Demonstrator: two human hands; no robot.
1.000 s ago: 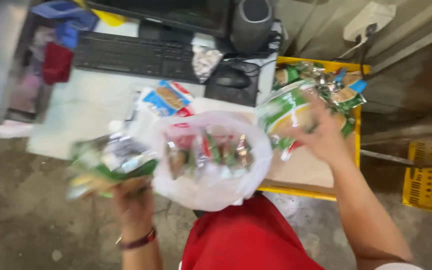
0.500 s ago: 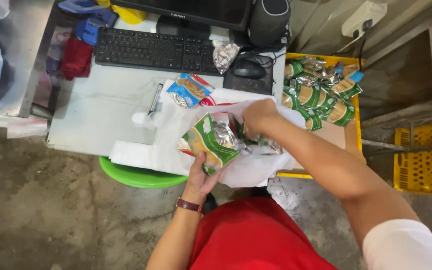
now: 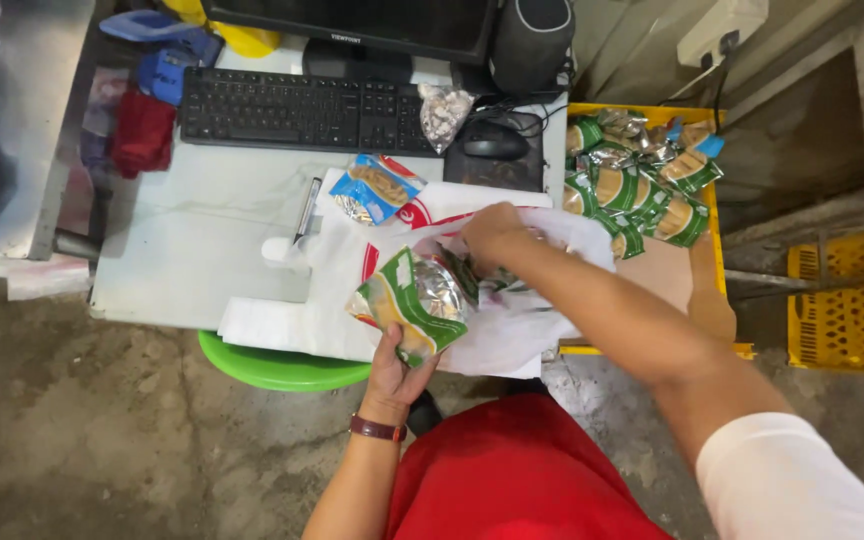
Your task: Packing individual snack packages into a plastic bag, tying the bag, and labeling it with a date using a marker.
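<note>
1. Since half a second ago, little has shifted: my right hand [image 3: 492,228] sits slightly deeper in the mouth of the white plastic bag [image 3: 512,320], and my left hand [image 3: 397,365] stays closed on the same packets.
2. Left hand: fingers wrapped from below around a bunch of green and silver snack packets [image 3: 414,305], held just at the near left edge of the bag. A dark red watch strap [image 3: 378,429] is on that wrist.
3. Right hand: curled, knuckles up, at the bag opening; fingertips are hidden among the packets inside, so I cannot tell what they grip.
4. Bag lies on the near right part of the bench [image 3: 202,240], overhanging its near edge, with red print showing on its far side.
5. One blue and red packet [image 3: 376,187] lies on the bench just beyond the bag; a pen [image 3: 306,208] lies to its left.
6. Far side of the bench: black keyboard [image 3: 297,110], mouse [image 3: 495,140] on a dark pad, small clear bag of pale bits [image 3: 444,112] between them.
7. Right of the bench: yellow crate [image 3: 722,280] holding a heap of green packets [image 3: 632,185] at its far end.
8. Green round stool [image 3: 272,365] shows under the bench's near edge.
</note>
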